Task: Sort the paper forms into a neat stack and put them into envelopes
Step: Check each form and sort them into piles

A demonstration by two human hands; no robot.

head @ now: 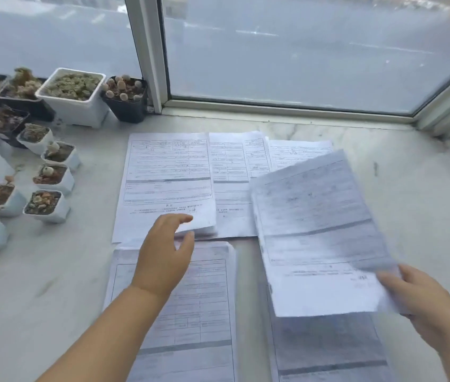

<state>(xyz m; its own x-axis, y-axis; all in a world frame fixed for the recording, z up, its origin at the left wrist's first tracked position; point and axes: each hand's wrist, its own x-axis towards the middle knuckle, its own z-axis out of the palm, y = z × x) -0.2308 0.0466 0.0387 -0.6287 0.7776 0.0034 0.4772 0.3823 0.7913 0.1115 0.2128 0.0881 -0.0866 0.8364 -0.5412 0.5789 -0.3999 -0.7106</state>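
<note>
Your right hand point(422, 296) pinches a lifted form point(320, 232) by its near corner; your left hand point(163, 252), fingers loosely spread, reaches the nearer far-left pile point(166, 177), long axis pointing away.

Printed tables and lines on the paper forms point(167, 175), none legible.

Left hand point(163, 257) reaches, right hand point(425, 301) pinches
</note>
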